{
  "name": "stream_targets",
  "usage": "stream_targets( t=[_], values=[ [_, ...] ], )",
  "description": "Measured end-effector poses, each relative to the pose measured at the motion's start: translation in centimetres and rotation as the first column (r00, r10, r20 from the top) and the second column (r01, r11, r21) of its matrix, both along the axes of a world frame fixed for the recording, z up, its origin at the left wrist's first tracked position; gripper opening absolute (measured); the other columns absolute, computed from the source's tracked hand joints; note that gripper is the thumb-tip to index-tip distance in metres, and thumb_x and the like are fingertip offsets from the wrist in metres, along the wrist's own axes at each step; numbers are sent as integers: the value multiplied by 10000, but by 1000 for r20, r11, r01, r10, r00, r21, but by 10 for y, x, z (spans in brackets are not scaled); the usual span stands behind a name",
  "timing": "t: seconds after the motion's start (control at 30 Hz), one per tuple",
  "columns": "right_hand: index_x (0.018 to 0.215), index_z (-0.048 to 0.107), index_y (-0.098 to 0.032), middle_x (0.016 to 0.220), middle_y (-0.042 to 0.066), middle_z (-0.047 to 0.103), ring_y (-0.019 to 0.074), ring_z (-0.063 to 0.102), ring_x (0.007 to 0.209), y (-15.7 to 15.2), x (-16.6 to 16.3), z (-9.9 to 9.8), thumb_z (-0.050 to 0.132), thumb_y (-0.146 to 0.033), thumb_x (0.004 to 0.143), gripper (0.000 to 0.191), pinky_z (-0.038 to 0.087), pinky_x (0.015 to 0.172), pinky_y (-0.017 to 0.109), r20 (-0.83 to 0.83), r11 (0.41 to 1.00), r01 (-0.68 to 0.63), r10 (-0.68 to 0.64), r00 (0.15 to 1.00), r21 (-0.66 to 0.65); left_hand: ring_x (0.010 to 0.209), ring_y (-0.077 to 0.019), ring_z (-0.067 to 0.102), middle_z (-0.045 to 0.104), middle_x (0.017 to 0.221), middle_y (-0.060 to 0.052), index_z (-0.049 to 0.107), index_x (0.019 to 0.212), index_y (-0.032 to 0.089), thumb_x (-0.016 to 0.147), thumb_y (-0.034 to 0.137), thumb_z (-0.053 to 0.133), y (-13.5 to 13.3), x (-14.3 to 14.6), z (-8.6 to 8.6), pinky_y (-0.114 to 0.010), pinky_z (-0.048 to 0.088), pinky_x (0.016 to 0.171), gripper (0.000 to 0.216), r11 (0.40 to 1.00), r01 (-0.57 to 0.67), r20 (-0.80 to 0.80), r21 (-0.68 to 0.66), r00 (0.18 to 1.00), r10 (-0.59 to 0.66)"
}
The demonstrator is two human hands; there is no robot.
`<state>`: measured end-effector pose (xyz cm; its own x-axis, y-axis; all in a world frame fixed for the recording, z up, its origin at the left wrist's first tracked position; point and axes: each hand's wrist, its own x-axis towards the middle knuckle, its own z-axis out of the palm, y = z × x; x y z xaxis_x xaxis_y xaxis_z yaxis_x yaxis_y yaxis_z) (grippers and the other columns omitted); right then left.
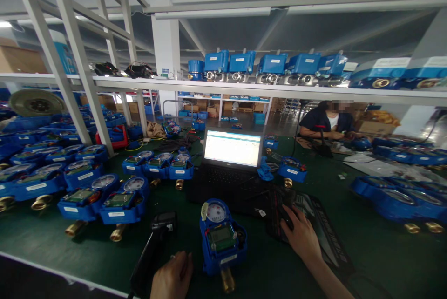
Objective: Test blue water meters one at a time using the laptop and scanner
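My right hand (303,236) rests over a black computer mouse (286,217) on a dark patterned mouse pad (323,227). My left hand (172,275) lies on the green table near its front edge, fingers curled in, with nothing seen in them. Just right of it lies a blue water meter (223,238) with a round dial, an exposed green circuit board with a small display, and a brass fitting toward me. A black handheld barcode scanner (153,248) lies left of the meter. Behind, a black laptop (230,150) stands with its screen lit.
Several blue meters (124,201) crowd the left side, and others (401,196) lie at the right. Another meter (292,169) stands right of the laptop. Boxed meters line a shelf (216,85) above. Across the table sits a co-worker (326,122).
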<state>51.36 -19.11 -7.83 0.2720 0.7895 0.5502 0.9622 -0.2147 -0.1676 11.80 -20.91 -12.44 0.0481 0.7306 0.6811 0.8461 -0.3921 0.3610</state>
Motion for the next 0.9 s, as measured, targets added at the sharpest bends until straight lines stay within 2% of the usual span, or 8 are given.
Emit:
stream_targets(
  t=[0.27, 0.4, 0.53, 0.57, 0.63, 0.73, 0.83, 0.9],
  values=[
    [1307, 516, -175, 1331, 155, 445, 343, 514, 1119, 1, 1, -1, 324, -415, 893, 516, 483, 891, 494, -16, 1000, -8, 8, 1000, 0, 392, -97, 522, 513, 483, 34, 480, 609, 217, 977, 431, 227, -1, 3, 0, -210, 358, 431, 495, 1000, -8, -19, 3, 1000, 8],
    [1298, 528, -153, 1310, 165, 460, 345, 521, 1110, 0, -1, 2, 318, -411, 890, 527, 475, 908, 483, -5, 1000, -8, 8, 1000, -1, 421, -103, 520, 514, 537, 32, 461, 634, 222, 971, 401, 279, -5, -1, 13, -220, 378, 447, 423, 1000, -16, 2, 25, 1000, 15],
    [1302, 523, -180, 1313, 155, 466, 345, 534, 1082, -1, -2, 2, 309, -425, 889, 526, 493, 863, 492, 2, 1000, 11, -11, 1000, 0, 776, -217, 642, 641, 848, -74, 555, 854, 207, 904, 468, 397, -2, -29, 41, -318, 488, 711, 310, 992, -114, 76, 61, 991, 109],
    [1305, 521, -189, 1315, 153, 467, 347, 537, 1073, -1, -1, 2, 310, -432, 888, 526, 498, 845, 496, 4, 1000, 13, -13, 1000, 0, 910, -269, 632, 645, 972, -128, 562, 971, 178, 877, 493, 412, 2, -39, 49, -374, 481, 806, 361, 988, -157, 110, 6, 982, 156],
    [1305, 521, -192, 1315, 154, 466, 350, 537, 1066, -1, 0, 1, 312, -439, 889, 527, 505, 823, 495, 14, 1000, 4, -4, 1000, 5, 1071, -364, 570, 601, 1140, -225, 520, 1124, 94, 808, 540, 424, 11, -61, 61, -478, 425, 922, 556, 946, -186, 185, -267, 953, 240],
    [1300, 528, -172, 1305, 163, 469, 348, 537, 1061, 1, 1, 0, 310, -439, 892, 534, 502, 832, 487, 32, 1000, -2, 1, 999, 11, 911, -378, 641, 683, 944, -200, 595, 980, 97, 720, 594, 443, 28, -87, 72, -472, 483, 781, 582, 788, -5, 272, -616, 937, 219],
    [1285, 539, -162, 1289, 167, 482, 339, 538, 1058, 1, 0, 0, 323, -421, 891, 518, 490, 863, 485, 46, 1000, -8, 8, 999, 12, 661, -301, 666, 679, 649, -99, 622, 677, 152, 625, 633, 513, 37, -97, 81, -367, 492, 589, 495, 700, 160, 360, -696, 921, 147],
    [1274, 546, -165, 1284, 167, 488, 333, 532, 1071, 1, -1, 1, 342, -401, 886, 498, 485, 876, 482, 48, 1000, -17, 15, 999, 23, 640, -285, 664, 673, 620, -86, 623, 666, 143, 580, 612, 554, 31, -92, 85, -345, 486, 560, 481, 678, 227, 422, -699, 896, 135]
  ],
)
